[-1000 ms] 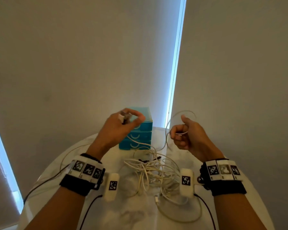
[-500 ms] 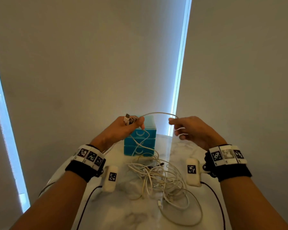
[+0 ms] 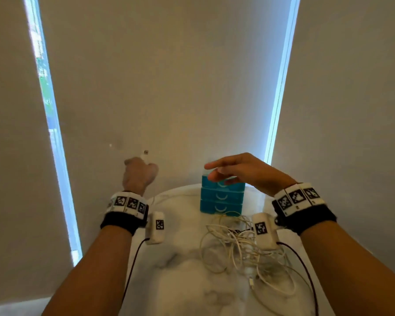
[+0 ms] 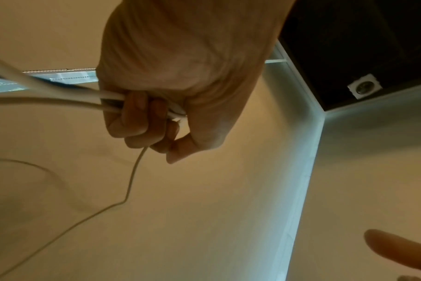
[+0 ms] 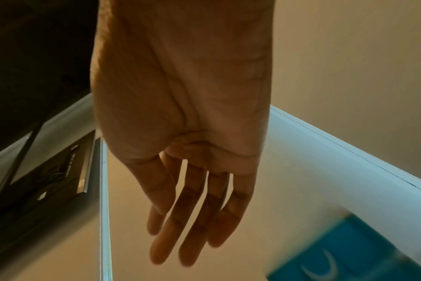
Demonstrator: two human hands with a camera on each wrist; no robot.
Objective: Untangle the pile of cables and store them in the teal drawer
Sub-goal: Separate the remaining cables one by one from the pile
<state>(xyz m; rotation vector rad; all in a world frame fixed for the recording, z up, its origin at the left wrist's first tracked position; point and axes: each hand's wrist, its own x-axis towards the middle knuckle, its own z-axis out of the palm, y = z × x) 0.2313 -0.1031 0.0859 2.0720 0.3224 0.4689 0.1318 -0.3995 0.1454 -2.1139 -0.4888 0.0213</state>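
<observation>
My left hand is raised at the left, clenched round a white cable; its plug sticks up out of the fist. In the left wrist view the fingers curl over doubled strands, and a thin strand hangs down from the fist. My right hand hovers over the teal drawer unit with straight fingers and holds nothing. A tangled pile of white cables lies on the table in front of the drawers.
The round white marble table stands against beige blinds. Bright window gaps run down at the left and right. Black leads run from my wrist cameras along both forearms.
The right hand has let go of the cable and straightened its fingers over the drawer unit. The left hand has swung out to the left, gathering the cable into its fist.
</observation>
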